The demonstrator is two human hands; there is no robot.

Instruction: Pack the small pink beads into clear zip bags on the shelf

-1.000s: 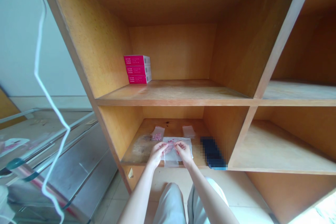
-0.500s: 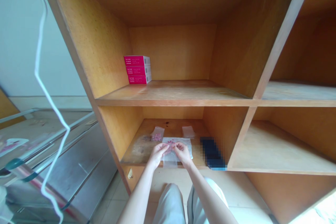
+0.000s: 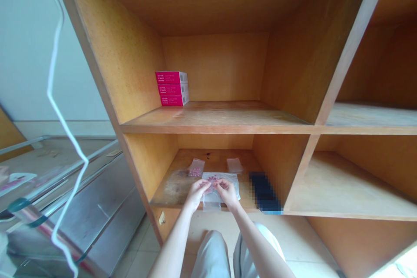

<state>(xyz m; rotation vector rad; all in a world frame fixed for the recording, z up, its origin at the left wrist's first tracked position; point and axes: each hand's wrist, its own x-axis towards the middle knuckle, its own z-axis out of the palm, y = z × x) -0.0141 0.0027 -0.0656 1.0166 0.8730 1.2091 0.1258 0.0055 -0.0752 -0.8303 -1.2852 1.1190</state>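
My left hand (image 3: 196, 193) and my right hand (image 3: 227, 193) meet over a clear plastic bag (image 3: 213, 196) lying on the lower shelf (image 3: 169, 189). Both pinch the bag's upper edge, fingers curled together. Small pink pieces (image 3: 212, 178) lie on a white sheet (image 3: 235, 182) under the bag. Just behind, a small clear bag with pink pieces (image 3: 195, 167) lies to the left and an empty-looking small bag (image 3: 234, 165) to the right.
A dark blurred object (image 3: 264, 192) lies on the same shelf right of my hands. Three stacked pink boxes (image 3: 172, 88) stand on the upper shelf. A metal table (image 3: 65, 200) stands at the left, and a white cord (image 3: 65, 126) hangs before it.
My hands have drawn a little closer together on the bag. The view has shifted slightly downward.
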